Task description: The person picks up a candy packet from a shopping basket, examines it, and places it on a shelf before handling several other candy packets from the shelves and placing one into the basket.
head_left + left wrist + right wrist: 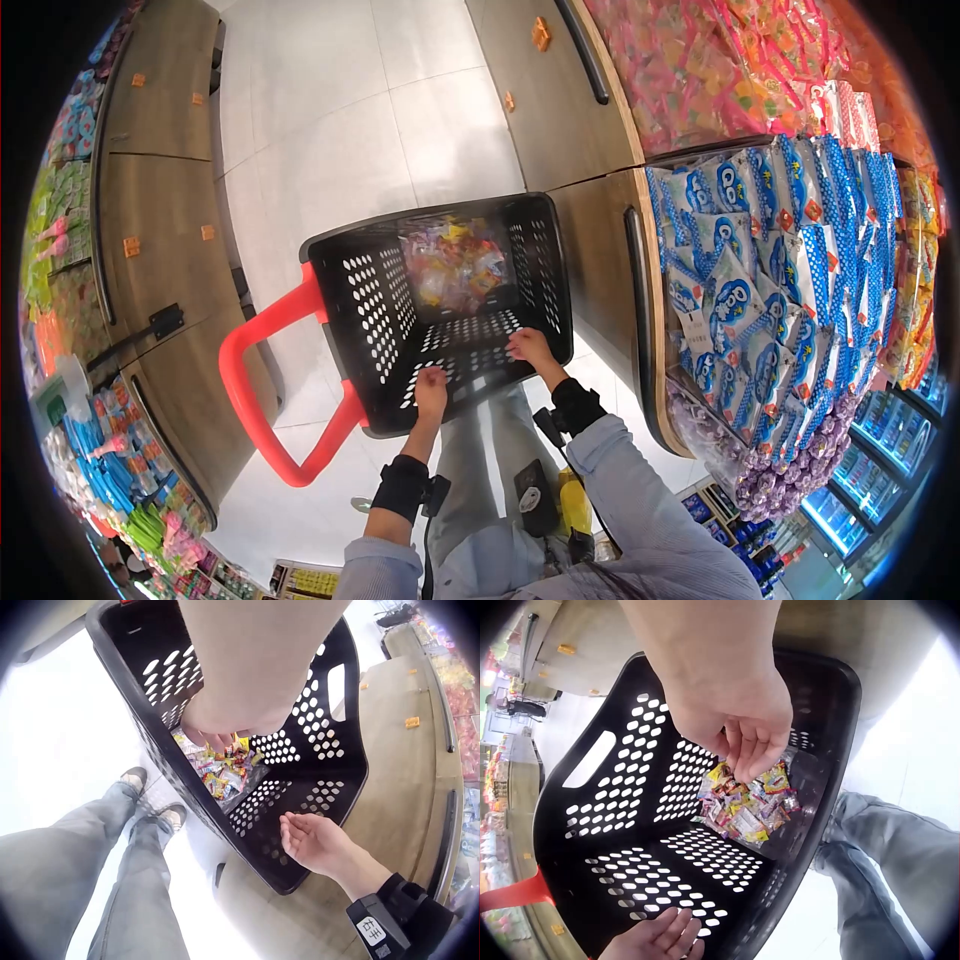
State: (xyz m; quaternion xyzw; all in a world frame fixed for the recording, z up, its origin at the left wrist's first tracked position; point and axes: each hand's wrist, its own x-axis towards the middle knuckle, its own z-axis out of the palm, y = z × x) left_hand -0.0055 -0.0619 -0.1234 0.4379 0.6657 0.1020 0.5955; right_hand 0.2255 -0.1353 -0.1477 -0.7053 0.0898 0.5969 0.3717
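Wooden cabinets [600,270] flank me; between them, black perforated shopping basket [350,240], red handle [236,352] to my left; blue-and-white snack packets [735,290] piled at right; my left hand [431,392] and right hand [530,347] over the basket, both empty, fingers loosely bent; wrapped candies [746,806] heaped inside the basket.

Pale blue sleeves, black wristbands, grey jeans
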